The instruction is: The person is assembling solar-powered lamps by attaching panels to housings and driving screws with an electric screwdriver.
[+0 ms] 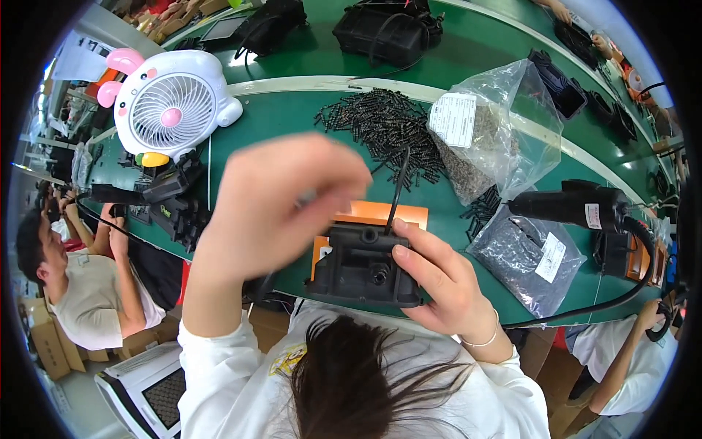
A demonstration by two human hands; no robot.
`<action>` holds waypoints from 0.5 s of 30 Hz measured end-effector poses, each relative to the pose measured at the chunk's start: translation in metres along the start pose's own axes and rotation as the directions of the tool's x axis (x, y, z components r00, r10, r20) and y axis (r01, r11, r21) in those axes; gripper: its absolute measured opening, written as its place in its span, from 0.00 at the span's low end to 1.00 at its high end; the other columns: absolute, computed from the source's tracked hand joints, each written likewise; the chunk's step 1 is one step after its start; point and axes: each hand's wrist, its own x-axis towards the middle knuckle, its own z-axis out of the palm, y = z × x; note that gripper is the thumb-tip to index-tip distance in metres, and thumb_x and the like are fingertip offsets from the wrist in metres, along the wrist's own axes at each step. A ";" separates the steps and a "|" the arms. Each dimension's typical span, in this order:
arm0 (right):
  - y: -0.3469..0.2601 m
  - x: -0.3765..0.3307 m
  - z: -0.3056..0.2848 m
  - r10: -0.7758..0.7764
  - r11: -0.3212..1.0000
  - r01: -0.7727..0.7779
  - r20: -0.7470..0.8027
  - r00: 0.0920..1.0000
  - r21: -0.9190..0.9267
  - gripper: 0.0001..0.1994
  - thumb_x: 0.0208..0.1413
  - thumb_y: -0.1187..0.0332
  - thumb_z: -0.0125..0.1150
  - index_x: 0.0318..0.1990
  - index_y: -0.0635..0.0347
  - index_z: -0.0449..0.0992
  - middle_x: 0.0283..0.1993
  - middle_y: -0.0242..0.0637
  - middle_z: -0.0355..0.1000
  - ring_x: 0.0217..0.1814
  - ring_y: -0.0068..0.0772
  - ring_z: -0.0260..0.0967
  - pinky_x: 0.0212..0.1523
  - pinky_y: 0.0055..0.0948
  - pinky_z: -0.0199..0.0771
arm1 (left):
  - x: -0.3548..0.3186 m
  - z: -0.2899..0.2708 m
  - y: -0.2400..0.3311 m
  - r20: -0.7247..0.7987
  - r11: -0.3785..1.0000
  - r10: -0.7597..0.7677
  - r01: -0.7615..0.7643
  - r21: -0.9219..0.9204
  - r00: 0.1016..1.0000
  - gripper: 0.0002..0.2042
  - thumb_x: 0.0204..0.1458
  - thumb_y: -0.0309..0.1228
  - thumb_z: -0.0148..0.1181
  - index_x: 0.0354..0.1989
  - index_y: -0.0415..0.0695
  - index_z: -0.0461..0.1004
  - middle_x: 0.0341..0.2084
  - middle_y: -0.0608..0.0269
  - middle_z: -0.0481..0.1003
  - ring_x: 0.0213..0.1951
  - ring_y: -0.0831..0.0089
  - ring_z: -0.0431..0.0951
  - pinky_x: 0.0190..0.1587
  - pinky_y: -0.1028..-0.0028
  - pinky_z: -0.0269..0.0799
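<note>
- Black housing (355,272): at the near edge of the green bench (270,110), against an orange block (387,212) showing behind it and at its left end.
- Right hand (455,285): fingers closed on the housing's right end, two laid over the top.
- Left hand (274,192): raised over the housing's left part, motion-blurred, fingers curled; can't tell if they hold anything.
- Thin black cable (395,197): runs up from the housing beside the right fingertips.
- Beyond: loose pile of black screws (380,124), with a clear bag (486,135) just right of it.
- Far left: white fan (175,106).
</note>
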 end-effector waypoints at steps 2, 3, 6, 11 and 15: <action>0.000 0.001 0.001 -0.012 1.000 0.012 -0.012 1.000 0.001 0.41 0.27 0.77 0.67 0.60 0.60 0.69 0.66 0.52 0.62 0.51 0.48 0.73 0.43 0.37 0.75 | -0.004 -0.002 0.018 0.123 0.980 0.145 -0.160 0.120 0.982 0.09 0.39 0.15 0.61 0.31 0.38 0.76 0.26 0.58 0.76 0.26 0.66 0.79 0.29 0.72 0.74; 0.000 0.002 0.002 -0.012 1.000 0.012 -0.011 1.000 0.001 0.41 0.27 0.77 0.67 0.60 0.60 0.69 0.66 0.52 0.62 0.52 0.48 0.73 0.44 0.37 0.75 | -0.006 0.000 0.023 0.125 0.984 0.142 -0.154 0.094 0.982 0.10 0.35 0.17 0.63 0.30 0.38 0.76 0.25 0.58 0.74 0.25 0.60 0.76 0.27 0.69 0.72; 0.000 0.002 0.004 -0.024 1.000 0.023 -0.027 0.999 -0.008 0.40 0.27 0.77 0.67 0.60 0.60 0.69 0.65 0.52 0.62 0.52 0.49 0.73 0.45 0.37 0.75 | -0.003 0.000 0.029 0.190 0.973 0.166 -0.192 0.127 0.968 0.09 0.36 0.19 0.62 0.30 0.38 0.75 0.23 0.59 0.72 0.25 0.61 0.74 0.26 0.67 0.70; -0.002 0.002 0.005 -0.010 1.000 0.009 -0.035 0.999 -0.023 0.39 0.29 0.76 0.68 0.60 0.60 0.69 0.65 0.53 0.62 0.53 0.51 0.72 0.47 0.38 0.75 | -0.002 0.001 0.034 0.199 0.939 0.152 -0.204 0.277 0.968 0.09 0.36 0.21 0.59 0.29 0.38 0.73 0.23 0.59 0.71 0.26 0.61 0.72 0.26 0.67 0.68; -0.006 0.004 0.004 0.009 0.999 -0.010 -0.028 1.000 -0.043 0.37 0.32 0.76 0.68 0.59 0.62 0.69 0.65 0.53 0.62 0.52 0.51 0.73 0.47 0.38 0.75 | 0.000 0.003 0.040 0.284 0.889 0.146 -0.252 0.382 0.948 0.11 0.35 0.23 0.59 0.31 0.38 0.73 0.26 0.59 0.72 0.26 0.62 0.72 0.26 0.67 0.69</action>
